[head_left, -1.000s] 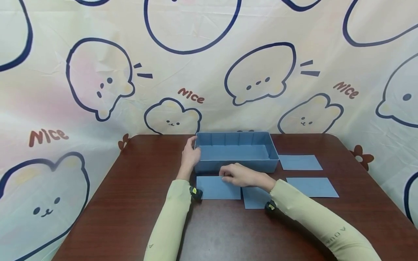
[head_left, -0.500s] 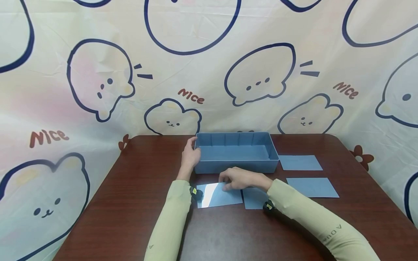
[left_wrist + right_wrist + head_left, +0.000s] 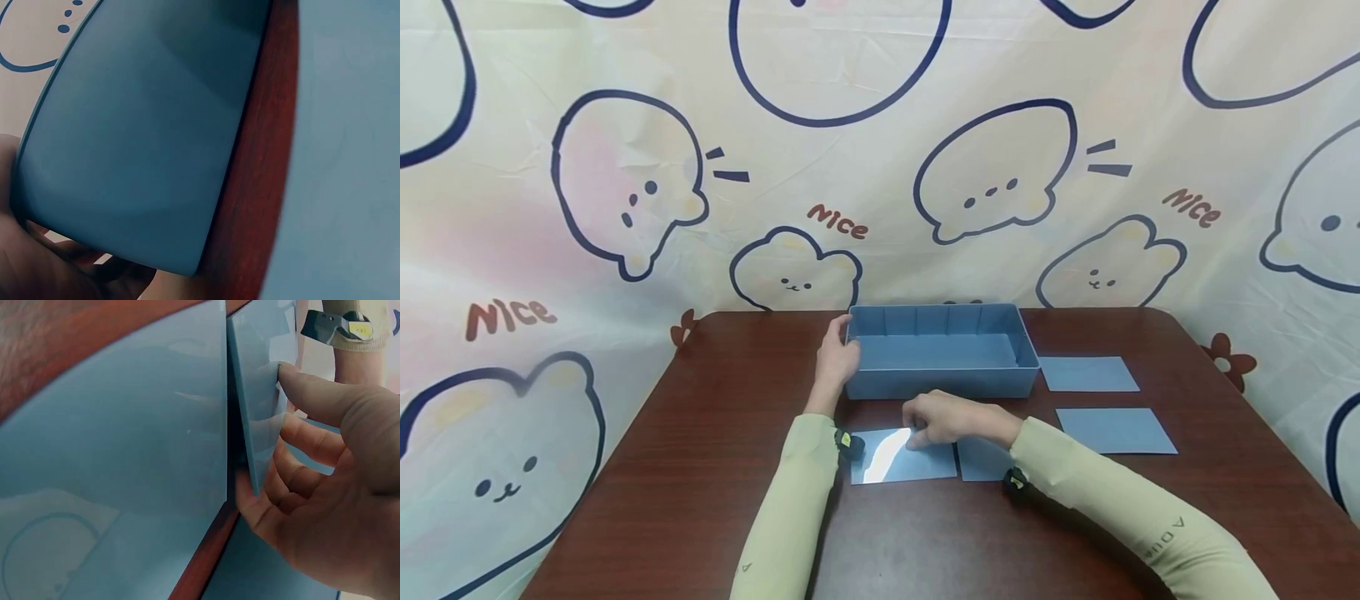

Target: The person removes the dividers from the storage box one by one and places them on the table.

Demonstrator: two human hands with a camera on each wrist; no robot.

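A shallow, open-topped blue plastic box (image 3: 943, 383) stands at the back of the table, its inside visible in the head view. My left hand (image 3: 837, 358) grips its left end; in the left wrist view the fingers wrap round the edge of the box's wall. In front, my right hand (image 3: 951, 417) pinches the far edge of a flat, glossy blue rectangular panel (image 3: 880, 460). From the right wrist, the thumb is on one face of this panel (image 3: 259, 394), which stands tilted beside a second blue panel (image 3: 983, 458). The right forearm partly covers that second one.
Two more blue panels, a far one (image 3: 1090, 374) and a nearer one (image 3: 1117, 431), lie flat right of the box. All rest on a dark brown table (image 3: 700, 467). Behind hangs a cartoon-printed cloth (image 3: 895, 267).
My right hand has drawn the left panel toward me, away from the box, and a bright reflection now crosses it. The left hand stays at the box.
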